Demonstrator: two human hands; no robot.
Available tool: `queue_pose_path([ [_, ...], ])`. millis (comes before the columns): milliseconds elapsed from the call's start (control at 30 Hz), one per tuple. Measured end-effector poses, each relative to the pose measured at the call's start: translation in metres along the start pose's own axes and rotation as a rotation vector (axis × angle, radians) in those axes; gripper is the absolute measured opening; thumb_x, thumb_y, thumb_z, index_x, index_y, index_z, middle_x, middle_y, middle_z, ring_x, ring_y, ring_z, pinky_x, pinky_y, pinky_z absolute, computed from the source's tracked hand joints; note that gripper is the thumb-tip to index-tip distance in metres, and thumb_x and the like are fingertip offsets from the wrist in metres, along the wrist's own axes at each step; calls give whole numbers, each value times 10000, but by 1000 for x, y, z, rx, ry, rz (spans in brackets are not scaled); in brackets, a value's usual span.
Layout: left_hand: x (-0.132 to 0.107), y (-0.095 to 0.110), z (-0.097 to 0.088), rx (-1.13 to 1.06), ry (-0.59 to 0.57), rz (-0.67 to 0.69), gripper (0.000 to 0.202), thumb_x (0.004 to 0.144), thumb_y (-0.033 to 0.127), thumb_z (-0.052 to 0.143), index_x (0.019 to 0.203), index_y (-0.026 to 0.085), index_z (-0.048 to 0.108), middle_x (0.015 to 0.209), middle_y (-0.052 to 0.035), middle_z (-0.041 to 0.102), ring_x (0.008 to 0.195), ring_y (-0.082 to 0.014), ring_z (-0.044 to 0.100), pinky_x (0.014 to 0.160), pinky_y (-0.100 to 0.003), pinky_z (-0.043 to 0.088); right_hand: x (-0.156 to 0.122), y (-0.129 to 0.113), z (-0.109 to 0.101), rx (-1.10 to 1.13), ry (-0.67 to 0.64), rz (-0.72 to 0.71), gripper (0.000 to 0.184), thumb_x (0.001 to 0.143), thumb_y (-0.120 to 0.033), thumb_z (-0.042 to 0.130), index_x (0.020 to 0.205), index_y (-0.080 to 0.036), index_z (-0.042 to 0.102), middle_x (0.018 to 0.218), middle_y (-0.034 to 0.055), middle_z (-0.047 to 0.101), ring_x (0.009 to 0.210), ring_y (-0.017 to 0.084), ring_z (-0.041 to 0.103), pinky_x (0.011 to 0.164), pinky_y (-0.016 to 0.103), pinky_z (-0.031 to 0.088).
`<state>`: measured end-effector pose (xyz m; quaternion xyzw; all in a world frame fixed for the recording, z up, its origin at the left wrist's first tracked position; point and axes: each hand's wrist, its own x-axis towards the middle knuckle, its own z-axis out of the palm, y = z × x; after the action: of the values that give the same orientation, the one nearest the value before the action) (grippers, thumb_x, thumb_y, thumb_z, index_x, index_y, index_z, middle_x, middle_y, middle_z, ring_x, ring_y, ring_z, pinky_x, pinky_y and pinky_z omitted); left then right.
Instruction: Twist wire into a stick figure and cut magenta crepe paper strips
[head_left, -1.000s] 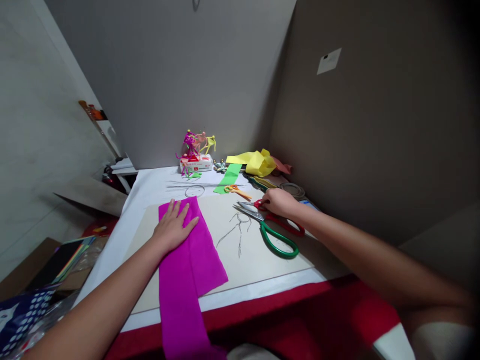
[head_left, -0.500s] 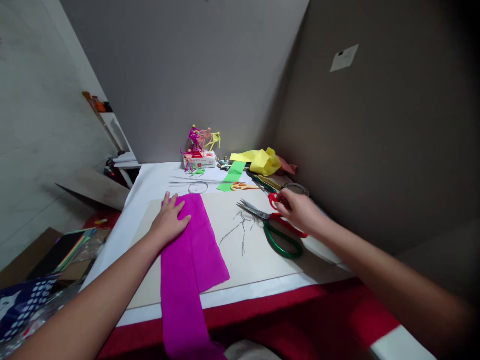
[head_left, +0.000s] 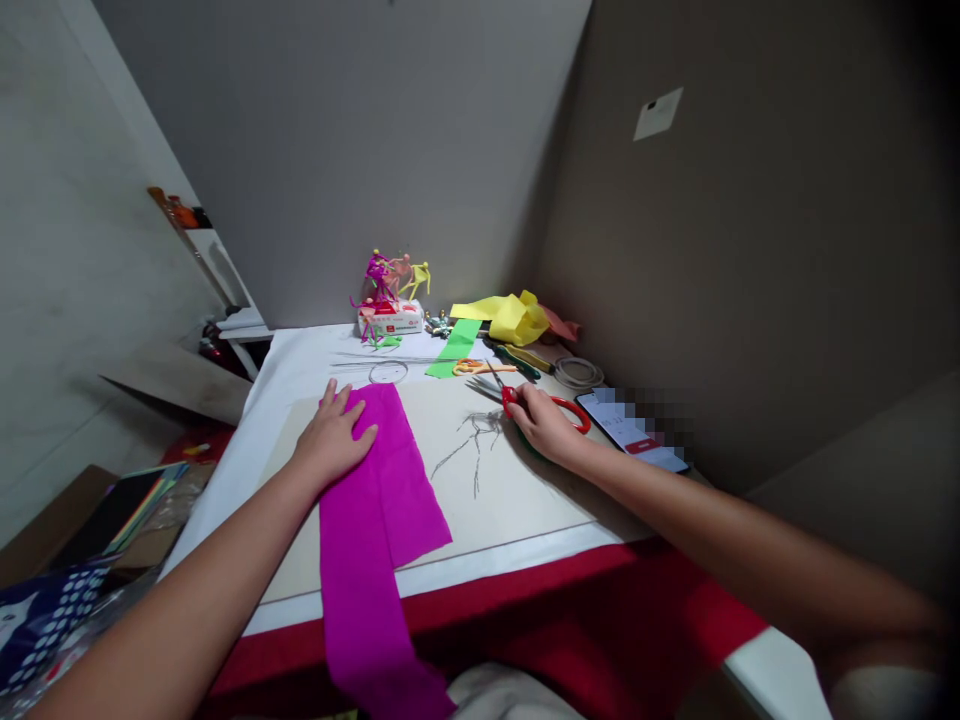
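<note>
Coloured paper sheets point(head_left: 150, 505), stacked: well to the left of the beige board point(head_left: 517, 520), lower than the tabletop point(head_left: 296, 350).
Left grip point(head_left: 334, 445): palm down over the board's left part, fingers spread, pressing the magenta paper strip point(head_left: 367, 570). Strip: folded over; upper end at the board's far edge, lower end running out across its near edge and down past the red cloth point(head_left: 540, 590).
Wire ring point(head_left: 388, 372), beside straight wires: just beyond the board's far edge.
Small printed box point(head_left: 397, 322), slender coloured figures point(head_left: 381, 278) on top: farther beyond the board.
Green paper strip point(head_left: 455, 350): beyond the board.
Twisted-wire figure point(head_left: 485, 424): flat on the board's middle, board surface showing between it and the magenta strip.
Orange-handled scissors point(head_left: 469, 367): at the board's far edge.
Small red-handled scissors point(head_left: 508, 398): above the board's right part, blades directed away from the person.
Yellow paper point(head_left: 521, 320), crumpled; pliers point(head_left: 517, 362): beyond the board.
Right grip point(head_left: 547, 425): pinching the small scissors' handle.
Large scissors point(head_left: 583, 416): on the board's right part, mostly hidden behind the right grip.
Wire coil point(head_left: 577, 374): beyond the board's right part.
Phone point(head_left: 619, 422), partly pixelated: right of the board, forearm just beside its near end.
</note>
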<state>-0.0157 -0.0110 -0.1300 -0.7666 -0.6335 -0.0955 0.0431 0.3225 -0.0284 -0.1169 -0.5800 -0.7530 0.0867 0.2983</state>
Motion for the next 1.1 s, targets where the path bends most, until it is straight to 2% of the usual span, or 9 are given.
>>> queue_pose_path([
  [133,-1,0,2,-8,-25,8,651,843,492,345,1325,74,473,1458,-173,331,1399,-308,39,1118,-445,183,-14,-24,-2,31,27,-59,107,904,-255,367,955,-187,433,942,94,578,833,207,540,725,306,408],
  [233,-1,0,4,-16,-31,9,656,855,494,326,1346,75,444,1459,-172,331,1398,-308,47,1116,-445,191,-36,-46,4,99,-130,-149,131,923,-260,342,995,-183,420,896,85,602,782,197,558,689,297,419],
  [300,0,-1,5,-8,-29,9,658,856,495,325,1347,72,441,1459,-166,333,1399,-304,50,1113,-442,206,-44,-52,7,88,-208,-231,128,924,-244,346,987,-173,432,916,100,603,805,200,563,711,303,426],
  [500,0,0,4,22,-1,39,624,871,472,317,1329,75,465,1448,-164,354,1402,-291,65,1092,-452,263,-24,-30,-6,36,-351,-385,136,911,-208,376,1000,-173,472,966,103,614,862,202,581,752,320,452],
  [567,-1,1,4,27,9,46,609,873,464,321,1318,79,479,1445,-160,361,1402,-289,74,1087,-453,277,-18,-25,-11,39,-341,-441,151,904,-199,386,1019,-171,480,1067,123,600,972,219,569,823,349,452],
  [667,-2,2,3,32,24,57,602,876,453,321,1311,71,486,1445,-157,362,1400,-296,85,1091,-454,273,-22,-31,-13,56,-247,-499,178,893,-186,406,1054,-165,479,1222,155,537,1149,242,493,935,397,414],
  [733,-2,3,2,38,36,65,595,878,447,318,1298,67,500,1444,-154,365,1399,-297,92,1095,-452,268,-30,-41,-11,76,-233,-500,175,893,-185,408,1050,-165,482,1230,159,536,1156,241,497,942,401,421],
  [900,-3,8,-2,75,49,80,566,880,426,320,1269,76,534,1436,-138,385,1399,-285,104,1099,-445,273,-48,-55,-4,108,-361,-503,187,904,-182,395,1064,-148,487,1188,163,576,1171,232,508,961,388,438],
  [1100,0,9,-2,106,33,43,562,870,427,338,1253,78,554,1401,-125,440,1394,-287,137,1106,-431,276,-48,-46,1,117,-384,-520,276,886,-158,428,1158,-123,461,1260,191,538,1282,239,404,1032,424,392],
])
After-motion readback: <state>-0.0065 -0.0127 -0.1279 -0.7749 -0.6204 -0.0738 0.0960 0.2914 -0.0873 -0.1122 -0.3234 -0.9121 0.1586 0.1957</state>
